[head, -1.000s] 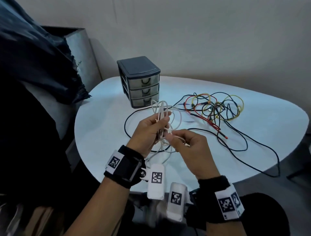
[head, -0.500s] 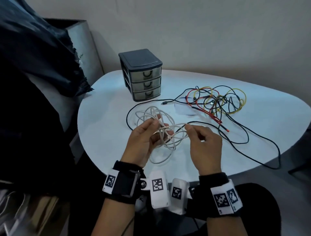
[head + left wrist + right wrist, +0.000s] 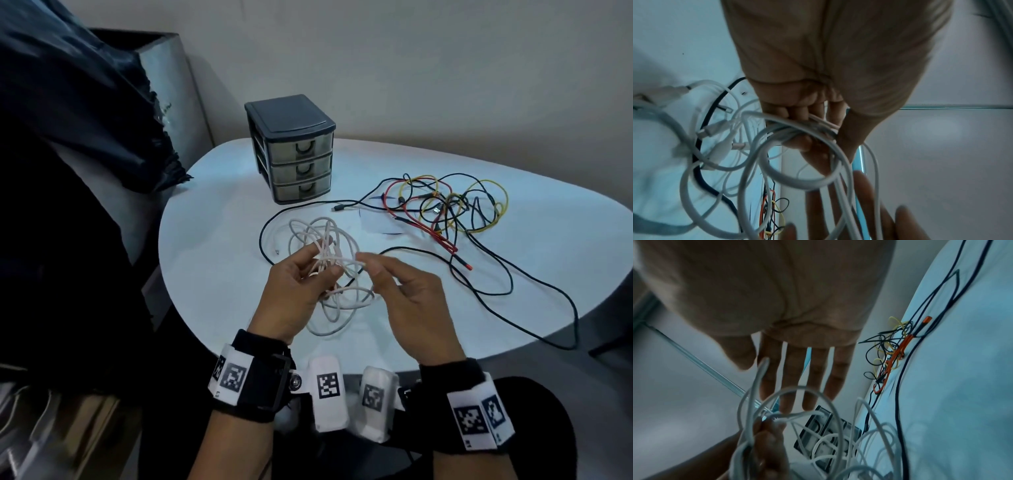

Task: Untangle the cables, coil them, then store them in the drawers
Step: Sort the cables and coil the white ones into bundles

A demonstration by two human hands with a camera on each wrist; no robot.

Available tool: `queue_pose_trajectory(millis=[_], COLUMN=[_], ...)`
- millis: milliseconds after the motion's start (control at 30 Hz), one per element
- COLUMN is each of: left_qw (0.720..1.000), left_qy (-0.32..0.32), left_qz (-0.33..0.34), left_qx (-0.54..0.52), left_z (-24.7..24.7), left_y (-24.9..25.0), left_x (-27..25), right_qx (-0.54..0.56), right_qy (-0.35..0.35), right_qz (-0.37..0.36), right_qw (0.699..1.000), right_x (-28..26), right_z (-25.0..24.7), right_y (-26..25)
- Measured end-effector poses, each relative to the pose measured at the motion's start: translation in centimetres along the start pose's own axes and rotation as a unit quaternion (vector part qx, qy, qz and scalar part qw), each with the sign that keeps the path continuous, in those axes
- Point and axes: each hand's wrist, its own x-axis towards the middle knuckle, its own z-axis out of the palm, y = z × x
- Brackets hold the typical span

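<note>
A tangled white cable hangs in loose loops over the near part of the table. My left hand grips a bunch of its strands between thumb and curled fingers, which the left wrist view shows clearly on the white cable and left hand. My right hand is right beside it. In the right wrist view the right hand has straight, spread fingers, and one white strand lies across the index finger. The grey three-drawer unit stands behind with all drawers closed.
A knot of black, red and yellow cables lies at the right of the white table. One long black cable trails to the right edge. A dark bag and a grey bin are at the left.
The white bundle came down from in front of the drawers and its loops spread over the table. My right hand pulled a strand aside, then moved back toward the left with straighter fingers.
</note>
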Motion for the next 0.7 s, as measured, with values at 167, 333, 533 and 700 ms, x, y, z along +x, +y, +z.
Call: queue_pose_trajectory(millis=[167,333,533,700], left_qw=[0.999,0.994,0.996,0.998], left_qy=[-0.018,0.003,0.013,-0.006], left_qz=[-0.012,-0.044,-0.044,-0.033], left_qx=[-0.044,-0.100,-0.074,-0.051], left_z=[-0.1,-1.1,-0.9,-0.8], left_y=[-0.2,0.1,-0.4,-0.1], left_x=[0.1,0.2,-0.4,-0.9], right_qx=[0.040,-0.198,-0.324,-0.284], right_qy=[-0.054,-0.041,-0.038,0.045], right_qz=[0.068,0.123,0.180,0.146], right_qw=[0.995,0.972,0.928,0.947], right_x=[-0.3,0.1,-0.4,-0.3], right_z=[0.5,-1.2,-0.8,-0.1], right_y=[0.1,1.6,2.7,1.5])
